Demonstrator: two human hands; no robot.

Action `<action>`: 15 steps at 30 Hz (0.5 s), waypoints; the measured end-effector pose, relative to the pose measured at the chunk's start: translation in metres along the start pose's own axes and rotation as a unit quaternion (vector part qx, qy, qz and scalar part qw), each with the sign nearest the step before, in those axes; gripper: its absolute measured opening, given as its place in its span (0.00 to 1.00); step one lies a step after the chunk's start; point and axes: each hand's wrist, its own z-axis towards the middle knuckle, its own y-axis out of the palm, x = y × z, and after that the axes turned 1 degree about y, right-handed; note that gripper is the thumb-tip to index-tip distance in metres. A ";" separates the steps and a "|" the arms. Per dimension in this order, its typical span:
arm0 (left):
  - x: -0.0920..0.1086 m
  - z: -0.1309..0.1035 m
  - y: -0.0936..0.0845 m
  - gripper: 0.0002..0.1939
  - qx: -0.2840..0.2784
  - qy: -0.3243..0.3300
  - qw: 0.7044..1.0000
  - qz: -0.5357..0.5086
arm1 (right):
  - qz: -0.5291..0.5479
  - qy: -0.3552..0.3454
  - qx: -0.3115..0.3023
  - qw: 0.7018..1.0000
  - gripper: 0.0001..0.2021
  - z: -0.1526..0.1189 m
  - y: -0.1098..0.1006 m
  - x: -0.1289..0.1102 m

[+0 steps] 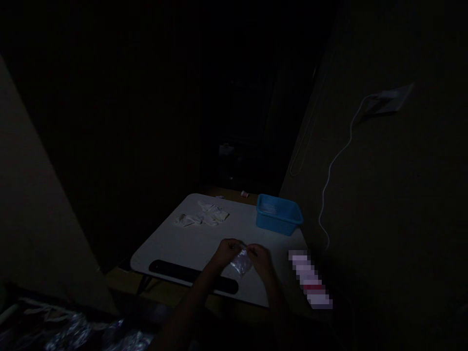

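Observation:
A small clear plastic bag (242, 263) hangs between my hands, above the near part of a white folding table (168, 246). My left hand (227, 251) pinches the bag's upper left edge. At its upper right edge, my right hand (259, 254) has its fingers closed on the same bag. The dim light hides what, if anything, is inside the bag. Farther back on the left of the table lies a loose pile of whitish crumpled pieces (208, 213), perhaps cloth or gloves; their kind is unclear.
A blue plastic basket (276, 226) stands at the table's far right corner with something pale inside. A dark slot (175, 271) runs along the near edge. On the right, a white cable (329, 170) hangs from a wall socket (393, 100). Shiny plastic (73, 334) lies at lower left.

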 end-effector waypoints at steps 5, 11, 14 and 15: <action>0.004 -0.001 -0.001 0.13 0.051 -0.027 0.998 -0.009 | 0.031 0.019 0.011 0.999 0.09 -0.001 -0.001 -0.004; 0.004 0.000 0.000 0.12 0.073 -0.026 0.997 -0.020 | 0.060 0.032 0.036 0.997 0.09 -0.002 -0.004 -0.004; 0.004 0.001 0.000 0.10 0.101 -0.036 0.994 -0.027 | 0.072 0.043 0.056 0.995 0.10 -0.001 -0.005 0.001; 0.004 0.001 0.000 0.10 0.108 -0.041 0.993 -0.030 | 0.073 0.047 0.065 0.994 0.11 -0.001 -0.005 0.003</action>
